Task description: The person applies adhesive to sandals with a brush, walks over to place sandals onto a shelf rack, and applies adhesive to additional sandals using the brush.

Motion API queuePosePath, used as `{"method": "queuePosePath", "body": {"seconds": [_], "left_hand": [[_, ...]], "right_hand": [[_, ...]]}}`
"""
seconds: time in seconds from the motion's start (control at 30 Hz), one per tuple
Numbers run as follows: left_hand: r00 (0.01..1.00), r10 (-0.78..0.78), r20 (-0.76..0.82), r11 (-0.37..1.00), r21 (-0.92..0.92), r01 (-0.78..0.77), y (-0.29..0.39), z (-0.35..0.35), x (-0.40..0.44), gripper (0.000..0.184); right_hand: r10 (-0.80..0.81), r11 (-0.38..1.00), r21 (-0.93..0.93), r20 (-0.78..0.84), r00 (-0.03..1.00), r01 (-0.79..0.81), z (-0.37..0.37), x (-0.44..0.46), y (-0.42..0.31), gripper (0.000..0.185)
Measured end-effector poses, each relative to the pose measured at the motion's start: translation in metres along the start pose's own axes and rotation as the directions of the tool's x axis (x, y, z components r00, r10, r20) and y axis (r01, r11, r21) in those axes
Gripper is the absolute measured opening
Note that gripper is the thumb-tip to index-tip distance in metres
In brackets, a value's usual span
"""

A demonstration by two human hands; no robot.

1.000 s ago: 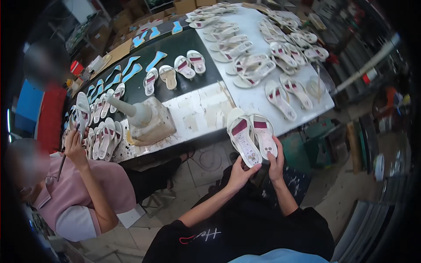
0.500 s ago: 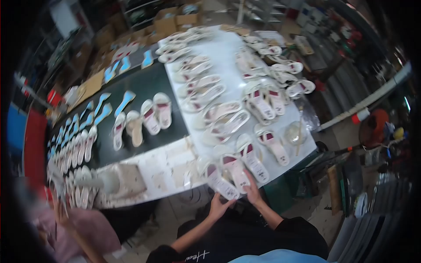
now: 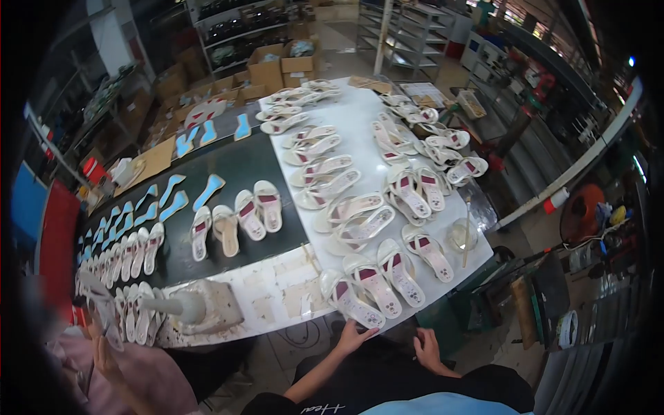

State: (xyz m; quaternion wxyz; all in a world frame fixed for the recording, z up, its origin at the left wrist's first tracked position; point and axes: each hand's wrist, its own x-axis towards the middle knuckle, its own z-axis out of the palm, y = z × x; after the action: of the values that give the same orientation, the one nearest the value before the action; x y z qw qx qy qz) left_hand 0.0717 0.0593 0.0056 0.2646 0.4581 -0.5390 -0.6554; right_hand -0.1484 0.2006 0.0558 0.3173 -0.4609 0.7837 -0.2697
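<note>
At the near edge of the table, the leftmost sandal (image 3: 364, 312) of the front row lies with its sole end toward me. My left hand (image 3: 355, 339) has that end between its thumb and fingers; part of the grip is hidden. Just right of it lies another cream sandal (image 3: 380, 294) with a dark red label on its insole. My right hand (image 3: 429, 348) is off the table edge, fingers loosely bent and apart, holding nothing. Two more sandals, a middle one (image 3: 407, 285) and a right one (image 3: 438, 263), continue the row.
Several sandal pairs cover the white table (image 3: 360, 131). A bowl (image 3: 462, 237) and a brush-like stick (image 3: 467, 232) sit at its right edge. On the dark green belt (image 3: 235, 155) are sandals and blue-topped pieces (image 3: 209, 190). A co-worker's hand (image 3: 106, 356) holds a sandal at left.
My right hand has let go of the second sandal and drawn back off the table edge. My left hand stays at the leftmost sandal. The view has shifted and become sharper.
</note>
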Motion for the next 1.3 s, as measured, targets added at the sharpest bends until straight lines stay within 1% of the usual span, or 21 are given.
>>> {"method": "queuePosePath", "body": {"seconds": [0.07, 0.13, 0.27, 0.37, 0.4, 0.43, 0.5, 0.53, 0.57, 0.6, 0.63, 0.67, 0.73, 0.87, 0.93, 1.03, 1.13, 1.17, 1.2, 1.23, 1.3], "left_hand": [[1.000, -0.013, 0.017, 0.999, 0.043, 0.012, 0.000, -0.005, 0.001, 0.062], [0.996, 0.054, 0.065, 0.997, -0.062, -0.050, -0.001, -0.002, 0.003, 0.061], [0.993, 0.090, 0.074, 0.996, -0.027, -0.088, 0.000, -0.005, 0.001, 0.063], [0.990, 0.101, 0.098, 0.987, -0.138, -0.087, 0.013, -0.006, -0.003, 0.063], [0.993, 0.070, 0.090, 0.974, -0.221, -0.049, 0.006, -0.003, -0.001, 0.063], [0.994, 0.083, 0.070, 0.987, -0.145, -0.072, 0.007, -0.003, -0.001, 0.066], [0.994, 0.067, 0.092, 0.976, -0.211, -0.046, -0.011, 0.000, 0.006, 0.073], [0.994, 0.091, 0.053, 0.975, -0.206, -0.079, -0.002, 0.000, 0.002, 0.070], [0.996, 0.057, 0.064, 0.997, -0.054, -0.053, 0.009, -0.004, -0.001, 0.062], [0.998, 0.044, 0.052, 0.991, -0.128, -0.037, 0.012, -0.002, -0.002, 0.055], [0.999, -0.006, 0.051, 0.999, -0.050, 0.009, 0.008, -0.001, 0.000, 0.057], [0.998, -0.042, 0.038, 0.999, 0.029, 0.041, 0.004, -0.002, 0.002, 0.060], [0.997, 0.041, 0.061, 0.999, -0.036, -0.039, -0.002, -0.002, 0.004, 0.056], [0.998, -0.031, 0.051, 0.996, -0.086, 0.035, 0.009, -0.001, 0.000, 0.049], [0.998, -0.052, 0.040, 0.991, -0.124, 0.057, 0.012, -0.002, -0.007, 0.050], [0.996, 0.092, -0.002, 0.989, -0.120, -0.092, -0.002, 0.003, 0.003, 0.057], [0.998, 0.042, -0.052, 0.997, -0.070, -0.046, 0.014, 0.006, -0.006, 0.051], [0.996, 0.064, -0.066, 0.992, -0.103, -0.071, 0.021, 0.007, -0.008, 0.052], [0.996, 0.066, -0.064, 0.960, -0.269, -0.081, 0.013, 0.012, -0.003, 0.053], [0.999, -0.002, -0.039, 0.958, -0.285, -0.010, 0.007, 0.013, -0.005, 0.053], [0.993, -0.081, -0.091, 0.979, -0.194, 0.062, 0.008, 0.014, -0.006, 0.056]], "right_hand": [[-0.076, 0.996, 0.041, 0.022, 0.997, 0.075, 0.041, -0.056, 0.195, 0.038], [-0.146, 0.987, 0.075, 0.022, 0.989, 0.144, 0.061, -0.028, 0.147, 0.035], [-0.184, 0.982, 0.073, 0.116, 0.976, 0.177, 0.061, -0.041, 0.143, 0.035], [-0.156, 0.986, 0.091, 0.178, 0.972, 0.142, 0.066, -0.088, 0.121, 0.034], [-0.115, 0.990, 0.102, 0.186, 0.976, 0.098, 0.070, -0.123, 0.114, 0.034], [-0.055, 0.993, 0.117, 0.185, 0.981, 0.034, 0.076, -0.169, 0.105, 0.034], [0.103, 0.981, 0.147, 0.169, 0.980, -0.128, 0.098, -0.279, 0.091, 0.034], [0.190, 0.963, 0.160, 0.163, 0.968, -0.216, 0.108, -0.337, 0.080, 0.034], [0.268, 0.941, 0.171, 0.157, 0.950, -0.294, 0.116, -0.388, 0.067, 0.034], [0.333, 0.917, 0.181, 0.150, 0.931, -0.357, 0.124, -0.429, 0.055, 0.034], [0.387, 0.892, 0.190, 0.147, 0.911, -0.409, 0.131, -0.463, 0.042, 0.034], [0.426, 0.872, 0.198, 0.145, 0.893, -0.448, 0.138, -0.489, 0.031, 0.033], [0.474, 0.842, 0.213, 0.143, 0.869, -0.495, 0.149, -0.520, 0.019, 0.033], [0.504, 0.822, 0.215, 0.160, 0.849, -0.528, 0.150, -0.543, 0.022, 0.033], [0.488, 0.832, 0.209, 0.169, 0.857, -0.514, 0.142, -0.525, 0.028, 0.033], [0.409, 0.882, 0.200, 0.123, 0.904, -0.426, 0.120, -0.437, 0.063, 0.032], [0.299, 0.934, 0.192, 0.052, 0.953, -0.303, 0.087, -0.316, 0.103, 0.032], [0.254, 0.948, 0.188, 0.034, 0.967, -0.256, 0.072, -0.268, 0.113, 0.032], [0.204, 0.962, 0.184, 0.016, 0.979, -0.203, 0.054, -0.214, 0.125, 0.032], [0.152, 0.972, 0.181, 0.001, 0.988, -0.150, 0.036, -0.157, 0.137, 0.032], [0.047, 0.984, 0.172, -0.010, 0.999, -0.044, -0.005, -0.035, 0.148, 0.032]]}}
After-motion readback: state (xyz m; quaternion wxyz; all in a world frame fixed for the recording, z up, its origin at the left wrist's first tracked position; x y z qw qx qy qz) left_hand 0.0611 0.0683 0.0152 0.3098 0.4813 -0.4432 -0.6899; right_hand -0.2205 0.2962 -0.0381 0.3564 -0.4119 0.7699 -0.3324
